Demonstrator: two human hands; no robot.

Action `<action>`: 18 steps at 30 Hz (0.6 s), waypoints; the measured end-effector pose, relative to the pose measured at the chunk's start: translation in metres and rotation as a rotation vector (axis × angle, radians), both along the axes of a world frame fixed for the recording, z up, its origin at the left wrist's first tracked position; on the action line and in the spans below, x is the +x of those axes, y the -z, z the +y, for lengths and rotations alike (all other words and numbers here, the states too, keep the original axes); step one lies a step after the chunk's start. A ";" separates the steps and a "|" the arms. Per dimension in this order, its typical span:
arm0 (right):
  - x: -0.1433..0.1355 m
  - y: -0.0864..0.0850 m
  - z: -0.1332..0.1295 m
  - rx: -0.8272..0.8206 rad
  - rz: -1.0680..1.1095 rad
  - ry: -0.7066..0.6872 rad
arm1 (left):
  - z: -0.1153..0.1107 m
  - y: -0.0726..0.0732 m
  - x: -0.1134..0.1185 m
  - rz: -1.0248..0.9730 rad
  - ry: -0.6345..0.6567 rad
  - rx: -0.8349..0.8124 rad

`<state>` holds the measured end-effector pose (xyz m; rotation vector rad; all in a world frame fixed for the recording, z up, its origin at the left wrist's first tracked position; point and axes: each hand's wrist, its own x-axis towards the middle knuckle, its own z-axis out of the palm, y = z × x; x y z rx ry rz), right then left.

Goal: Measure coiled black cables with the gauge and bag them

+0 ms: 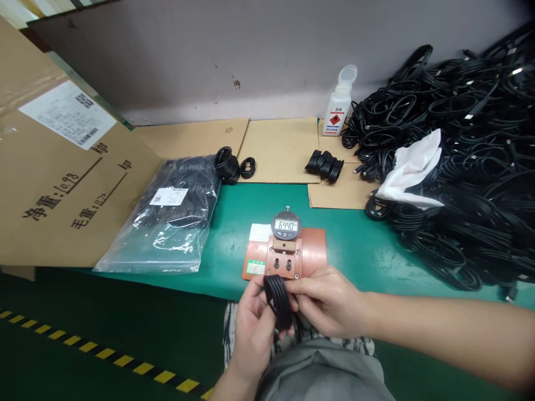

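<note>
A coiled black cable point(279, 301) is held just in front of the table's near edge, its loops side by side. My left hand point(254, 317) grips the coil from the left, with thumb and fingers closed around it. From the right, my right hand point(328, 301) pinches the coil's edge; its fingertips are partly hidden behind the loops. Right beyond the hands stands a digital dial gauge point(286, 224) on a reddish-brown base point(313, 248). The display seems to read 6440, perhaps with a decimal point I cannot make out.
A large heap of black cables point(451, 234) fills the right, with a white cloth point(412, 167) on it. Cable coils point(227, 165) and a bundled row point(325, 165) lie on cardboard. A bottle point(336, 111) stands behind. Left are a plastic bag point(179, 239) and a carton point(54, 167).
</note>
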<state>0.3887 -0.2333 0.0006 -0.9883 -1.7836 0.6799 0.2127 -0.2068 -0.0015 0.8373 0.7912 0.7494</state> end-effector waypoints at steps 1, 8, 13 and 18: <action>0.000 0.000 0.000 0.000 -0.001 0.001 | 0.000 0.000 0.000 0.001 0.000 0.000; 0.000 0.000 0.000 -0.005 0.003 -0.004 | -0.001 -0.002 0.000 0.002 0.001 -0.002; 0.000 0.000 -0.001 -0.016 0.006 -0.012 | -0.001 -0.002 0.001 0.008 -0.003 -0.006; 0.000 -0.002 0.000 -0.018 0.007 -0.016 | -0.001 -0.002 0.001 0.016 -0.005 -0.002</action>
